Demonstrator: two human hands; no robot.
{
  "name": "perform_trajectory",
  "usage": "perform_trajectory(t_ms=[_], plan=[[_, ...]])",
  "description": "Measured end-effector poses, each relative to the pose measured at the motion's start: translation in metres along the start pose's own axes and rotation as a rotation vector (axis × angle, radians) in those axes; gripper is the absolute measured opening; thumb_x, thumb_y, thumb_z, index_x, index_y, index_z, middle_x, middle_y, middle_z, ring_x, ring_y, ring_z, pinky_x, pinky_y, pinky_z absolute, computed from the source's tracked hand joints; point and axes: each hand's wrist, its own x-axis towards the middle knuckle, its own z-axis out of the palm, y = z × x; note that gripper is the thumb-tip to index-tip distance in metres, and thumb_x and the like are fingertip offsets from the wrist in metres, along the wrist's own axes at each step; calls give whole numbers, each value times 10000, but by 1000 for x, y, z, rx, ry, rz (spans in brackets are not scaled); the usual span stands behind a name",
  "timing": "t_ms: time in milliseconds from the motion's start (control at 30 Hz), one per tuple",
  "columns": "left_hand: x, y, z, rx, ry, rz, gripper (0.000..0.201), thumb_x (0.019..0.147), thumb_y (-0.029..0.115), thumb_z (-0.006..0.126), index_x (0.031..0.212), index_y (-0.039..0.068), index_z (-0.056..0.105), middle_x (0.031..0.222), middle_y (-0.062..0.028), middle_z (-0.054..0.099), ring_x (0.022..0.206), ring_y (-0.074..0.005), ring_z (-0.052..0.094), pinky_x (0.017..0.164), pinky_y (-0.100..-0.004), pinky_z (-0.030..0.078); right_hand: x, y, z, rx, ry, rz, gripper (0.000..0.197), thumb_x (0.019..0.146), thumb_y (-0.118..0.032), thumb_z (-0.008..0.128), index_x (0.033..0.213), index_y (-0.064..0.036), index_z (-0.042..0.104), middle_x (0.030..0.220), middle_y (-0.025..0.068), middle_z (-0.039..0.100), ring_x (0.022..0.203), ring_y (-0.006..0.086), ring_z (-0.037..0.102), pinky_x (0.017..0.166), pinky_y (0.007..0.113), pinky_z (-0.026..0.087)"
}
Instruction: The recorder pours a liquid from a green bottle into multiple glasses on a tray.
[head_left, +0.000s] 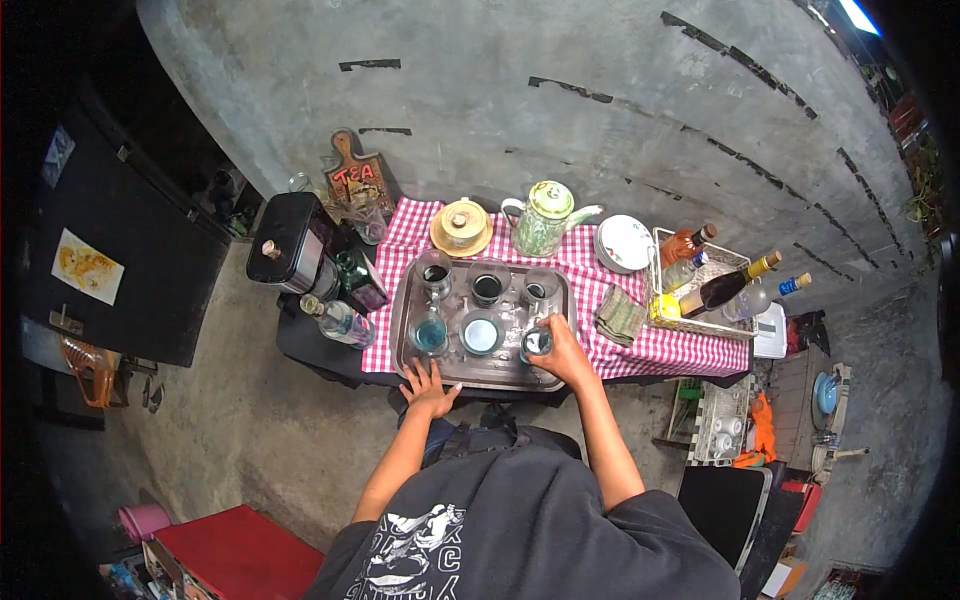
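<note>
My right hand (566, 354) grips a small glass (536, 343) at the front right of a brown metal tray (493, 379). My left hand (430, 391) rests with fingers spread at the tray's near edge, holding nothing. Also in the front row stand a bluish glass (429, 334) at the left and a wider glass (481, 334) with a pale bright surface in the middle. Behind them are three clear glasses, the left one (435, 277), the middle one (487, 289) and the right one (540, 290), which look dark inside.
Behind the tray stand a yellow lidded pot (462, 226) and a green patterned teapot (545, 222). Stacked plates (623, 243), a folded cloth (620, 316) and a white basket of bottles (690, 322) lie right. A black machine (287, 243) and a clear bottle (340, 322) stand left.
</note>
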Motion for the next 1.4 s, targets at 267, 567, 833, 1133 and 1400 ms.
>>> perform_trajectory(t_ms=[267,567,833,1133,1400], plan=[[-1,0,-1,5,6,4,950,914,687,382,1550,165,-92,1583,-182,-217,1453,-405,-193,1150,-622,48,-2,-8,-5,31,29,11,560,659,-139,824,1131,-13,551,1077,160,571,1047,333,581,904,384,466],[-2,1,-1,16,5,-2,950,913,689,382,1551,165,-89,1582,-189,-214,1455,-411,-178,1151,-617,52,-2,-8,-6,37,21,-8,576,667,-135,811,1176,-16,570,1116,172,614,1079,335,601,933,387,472],[-2,0,-1,1,10,7,954,907,696,381,1553,166,-78,1580,-184,-225,1451,-405,-200,1146,-629,38,0,-3,-6,34,-4,11,567,679,-129,789,1182,3,563,1144,183,623,1101,336,601,953,386,466],[1,0,1,17,5,0,954,906,706,364,1552,166,-85,1580,-181,-227,1452,-405,-197,1146,-628,26,0,-2,-4,20,-46,9,591,683,-135,788,1205,5,548,1157,191,621,1115,336,597,960,378,464],[0,-1,1,19,7,17,967,907,709,350,1546,141,-101,1575,-203,-227,1440,-424,-216,1143,-625,7,-2,-4,-5,6,-59,28,593,686,-129,786,1209,9,543,1171,191,611,1126,330,592,963,376,462]])
